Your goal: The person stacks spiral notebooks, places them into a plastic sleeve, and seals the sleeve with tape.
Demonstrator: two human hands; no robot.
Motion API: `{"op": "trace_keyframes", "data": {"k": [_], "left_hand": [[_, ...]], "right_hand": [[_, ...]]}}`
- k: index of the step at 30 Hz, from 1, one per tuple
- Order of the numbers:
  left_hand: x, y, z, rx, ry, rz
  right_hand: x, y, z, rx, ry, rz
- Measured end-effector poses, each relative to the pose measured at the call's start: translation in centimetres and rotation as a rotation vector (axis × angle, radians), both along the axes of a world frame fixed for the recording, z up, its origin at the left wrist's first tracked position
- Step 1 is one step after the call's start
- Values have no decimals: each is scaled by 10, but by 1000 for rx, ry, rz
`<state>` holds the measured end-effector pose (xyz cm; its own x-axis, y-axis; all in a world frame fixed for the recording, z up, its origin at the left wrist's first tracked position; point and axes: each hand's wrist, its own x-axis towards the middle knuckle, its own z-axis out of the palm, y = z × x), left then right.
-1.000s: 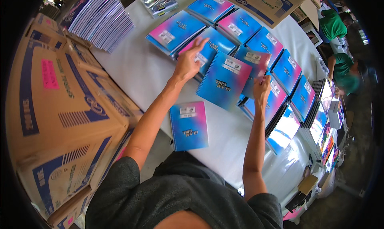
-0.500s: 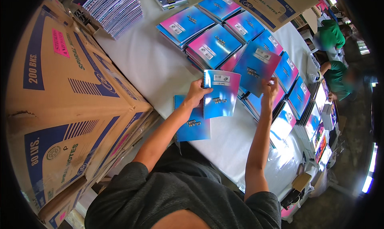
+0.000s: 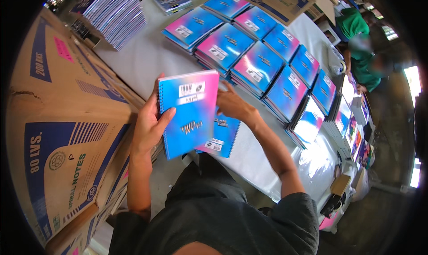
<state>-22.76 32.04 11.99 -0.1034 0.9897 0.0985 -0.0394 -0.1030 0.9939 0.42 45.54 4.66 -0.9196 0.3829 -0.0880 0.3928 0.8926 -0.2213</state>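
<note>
My left hand grips a blue and pink spiral notebook by its coiled edge, thumb across the cover. It is tilted up toward me, its label at the top. Beside its right edge is my right hand, fingers apart, some fingertips hidden behind the notebook; I see nothing held in it. Below that hand, a second blue notebook lies at the table's near edge, coil to the right, partly covered by the held one. Stacks of matching notebooks stand in rows beyond my right hand.
Large cardboard cartons rise close on my left. A tall pile of notebooks and a wrapped pack stand at the back of the white-covered table. Another carton is behind the rows. People in green work at far right.
My left hand has brought its notebook left and nearer to me. My right hand has come back from the stacks without the notebook it held. The notebook at the table edge now has its coil rightward.
</note>
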Motion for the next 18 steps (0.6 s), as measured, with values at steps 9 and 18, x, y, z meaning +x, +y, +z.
{"op": "trace_keyframes", "data": {"k": [9, 18], "left_hand": [[80, 23, -151, -84, 603, 27], [187, 109, -124, -782, -811, -509]], "right_hand": [[180, -12, -90, 533, 204, -1066], [192, -64, 27, -241, 577, -590]]}}
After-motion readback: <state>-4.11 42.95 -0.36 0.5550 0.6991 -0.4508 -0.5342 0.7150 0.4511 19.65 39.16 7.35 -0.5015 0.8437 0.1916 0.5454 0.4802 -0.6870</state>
